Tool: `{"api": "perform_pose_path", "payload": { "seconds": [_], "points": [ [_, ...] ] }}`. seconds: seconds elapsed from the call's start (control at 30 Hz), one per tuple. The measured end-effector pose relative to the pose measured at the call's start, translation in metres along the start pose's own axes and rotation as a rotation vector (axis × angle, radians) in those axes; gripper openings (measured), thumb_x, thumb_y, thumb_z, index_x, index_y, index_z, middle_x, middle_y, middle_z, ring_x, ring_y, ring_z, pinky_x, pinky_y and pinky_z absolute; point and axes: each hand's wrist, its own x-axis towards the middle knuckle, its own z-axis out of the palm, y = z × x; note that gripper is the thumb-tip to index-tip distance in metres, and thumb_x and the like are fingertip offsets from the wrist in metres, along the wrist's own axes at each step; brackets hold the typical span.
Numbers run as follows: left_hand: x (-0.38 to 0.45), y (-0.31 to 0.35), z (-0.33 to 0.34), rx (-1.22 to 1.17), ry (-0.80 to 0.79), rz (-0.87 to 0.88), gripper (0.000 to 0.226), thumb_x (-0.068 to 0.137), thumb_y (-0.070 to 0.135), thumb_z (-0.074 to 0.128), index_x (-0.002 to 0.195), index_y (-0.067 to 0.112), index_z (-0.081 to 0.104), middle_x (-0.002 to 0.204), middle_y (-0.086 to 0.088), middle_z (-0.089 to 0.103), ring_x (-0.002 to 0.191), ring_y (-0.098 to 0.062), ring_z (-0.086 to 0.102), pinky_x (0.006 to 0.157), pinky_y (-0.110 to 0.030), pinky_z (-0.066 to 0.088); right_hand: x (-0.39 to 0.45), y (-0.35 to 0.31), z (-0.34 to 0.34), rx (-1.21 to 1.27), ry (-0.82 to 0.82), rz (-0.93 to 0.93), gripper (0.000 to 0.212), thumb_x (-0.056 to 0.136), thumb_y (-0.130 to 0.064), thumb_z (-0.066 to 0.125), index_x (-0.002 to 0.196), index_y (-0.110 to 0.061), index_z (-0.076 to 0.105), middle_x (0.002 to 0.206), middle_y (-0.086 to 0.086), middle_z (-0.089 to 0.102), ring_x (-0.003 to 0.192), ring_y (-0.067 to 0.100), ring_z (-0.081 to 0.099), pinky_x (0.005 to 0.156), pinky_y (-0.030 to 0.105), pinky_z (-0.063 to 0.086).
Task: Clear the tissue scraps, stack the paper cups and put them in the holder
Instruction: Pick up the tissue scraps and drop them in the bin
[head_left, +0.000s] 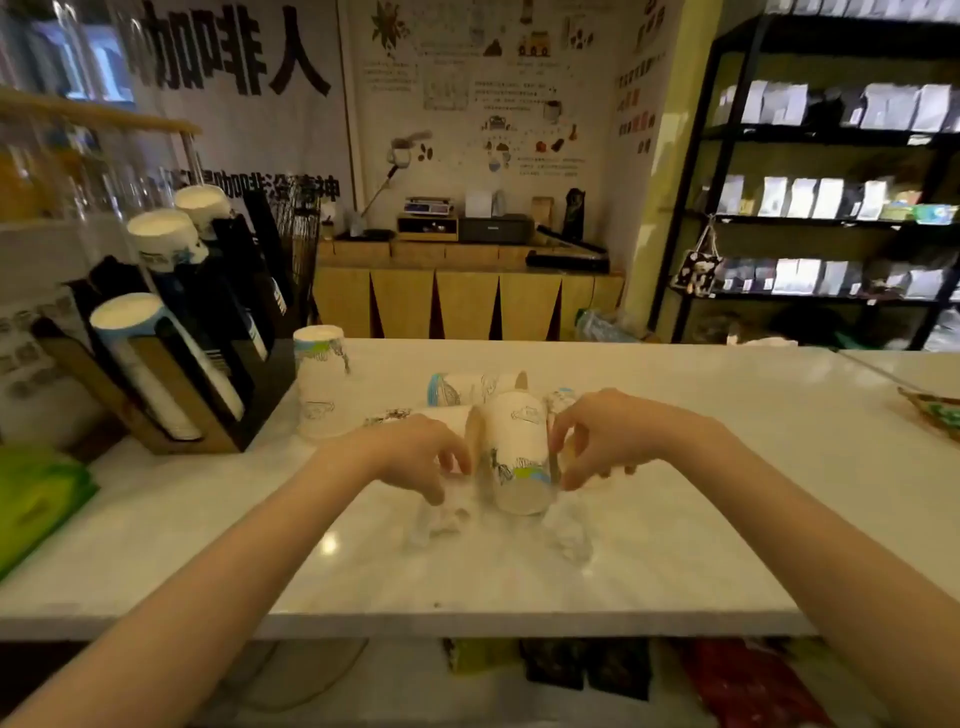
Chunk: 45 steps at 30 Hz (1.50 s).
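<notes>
A white printed paper cup (519, 457) sits at the middle of the white counter (701, 519) with its base towards me. My right hand (608, 441) pinches its right side with thumb and fingertips. My left hand (415, 457) hovers at its left, fingers curled and apart, over a crumpled tissue scrap (441, 519). Another tissue scrap (569, 532) lies under the right hand. More cups lie on their sides behind: one at the back (462, 389) and one by my left hand (410, 415). A short upside-down cup stack (322, 384) stands beside the black cup holder (260, 395).
The holder at the left carries three slanted stacks of cups (161, 234). A green packet (31, 499) lies at the counter's left edge and a tray corner (935, 410) at the right. Wooden cabinets and a black shelf (810, 208) of bags stand behind the counter.
</notes>
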Motion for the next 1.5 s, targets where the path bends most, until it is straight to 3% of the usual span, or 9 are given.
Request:
{"api": "perform_pose_path", "payload": {
  "seconds": [0.17, 0.3, 0.43, 0.57, 0.67, 0.9, 1.13, 1.3, 1.5],
  "points": [
    [0.002, -0.006, 0.022, -0.063, -0.023, -0.014, 0.038, 0.074, 0.008, 0.064, 0.109, 0.023, 0.06, 0.116, -0.002, 0.06, 0.102, -0.016, 0.057, 0.084, -0.026, 0.046, 0.001, 0.015, 0.033, -0.058, -0.01, -0.045, 0.042, 0.066, -0.036, 0.076, 0.103, -0.02, 0.064, 0.103, 0.006, 0.062, 0.084, 0.026, 0.066, 0.048, 0.024, 0.052],
    [0.001, -0.007, 0.035, -0.133, 0.101, -0.023, 0.034, 0.073, 0.005, 0.063, 0.104, 0.019, 0.064, 0.108, -0.002, 0.062, 0.093, -0.01, 0.054, 0.076, -0.018, 0.039, -0.001, 0.022, 0.051, 0.014, 0.004, -0.045, 0.041, 0.071, -0.035, 0.073, 0.108, -0.017, 0.064, 0.109, 0.003, 0.058, 0.101, 0.021, 0.057, 0.085, 0.036, 0.05],
    [0.002, -0.004, 0.053, -0.188, 0.239, -0.019, 0.03, 0.073, 0.004, 0.061, 0.101, 0.013, 0.068, 0.104, -0.008, 0.067, 0.085, -0.01, 0.053, 0.06, -0.003, 0.036, -0.002, 0.026, 0.07, 0.143, 0.055, -0.092, 0.028, 0.071, -0.025, 0.073, 0.095, -0.011, 0.067, 0.078, -0.006, 0.059, 0.068, 0.009, 0.053, 0.06, 0.02, 0.041],
    [-0.005, -0.005, 0.063, -0.33, 0.381, -0.04, 0.024, 0.072, 0.004, 0.064, 0.094, 0.013, 0.07, 0.088, -0.002, 0.066, 0.083, -0.013, 0.055, 0.069, -0.012, 0.043, -0.003, 0.027, 0.072, 0.171, 0.079, -0.154, 0.02, 0.071, -0.015, 0.071, 0.09, -0.007, 0.068, 0.087, 0.006, 0.065, 0.079, 0.021, 0.061, 0.07, 0.032, 0.049],
    [-0.02, 0.0, 0.067, -0.418, 0.432, -0.016, 0.022, 0.07, 0.004, 0.068, 0.091, 0.013, 0.07, 0.081, 0.002, 0.063, 0.073, -0.005, 0.056, 0.063, 0.0, 0.042, -0.011, 0.021, 0.067, 0.207, 0.077, -0.168, 0.024, 0.07, -0.016, 0.073, 0.091, -0.006, 0.067, 0.088, 0.002, 0.063, 0.08, 0.017, 0.061, 0.071, 0.028, 0.05],
    [-0.057, 0.001, 0.077, -0.489, 0.372, 0.019, 0.03, 0.068, 0.013, 0.075, 0.096, 0.021, 0.068, 0.095, -0.005, 0.069, 0.085, -0.012, 0.062, 0.072, -0.008, 0.046, -0.036, -0.022, 0.08, 0.275, 0.058, -0.228, 0.021, 0.07, -0.013, 0.072, 0.09, -0.013, 0.067, 0.094, 0.003, 0.065, 0.086, 0.024, 0.067, 0.073, 0.035, 0.055],
    [-0.121, -0.014, 0.117, -0.796, 0.2, -0.005, 0.031, 0.072, 0.008, 0.072, 0.099, 0.018, 0.061, 0.097, -0.005, 0.066, 0.086, -0.011, 0.061, 0.073, -0.012, 0.051, -0.065, -0.073, 0.131, 0.395, 0.031, -0.216, 0.019, 0.072, -0.018, 0.07, 0.091, -0.016, 0.069, 0.089, 0.004, 0.07, 0.07, 0.007, 0.06, 0.063, 0.024, 0.051],
    [-0.135, -0.037, 0.19, -0.799, 0.106, -0.086, 0.02, 0.072, 0.008, 0.071, 0.082, 0.019, 0.057, 0.09, -0.006, 0.063, 0.082, -0.017, 0.061, 0.079, -0.031, 0.053, -0.069, -0.091, 0.213, 0.454, -0.075, -0.149, 0.02, 0.076, -0.022, 0.068, 0.094, -0.012, 0.068, 0.086, 0.004, 0.066, 0.072, 0.014, 0.06, 0.064, 0.03, 0.049],
    [-0.124, -0.064, 0.307, -0.872, 0.141, -0.31, 0.013, 0.074, 0.004, 0.068, 0.08, 0.015, 0.063, 0.078, 0.0, 0.06, 0.07, -0.007, 0.054, 0.058, -0.007, 0.041, -0.046, -0.088, 0.332, 0.59, -0.09, 0.051, 0.025, 0.075, -0.009, 0.068, 0.099, -0.006, 0.065, 0.089, 0.005, 0.062, 0.081, 0.018, 0.059, 0.073, 0.03, 0.046]
  ]
}}
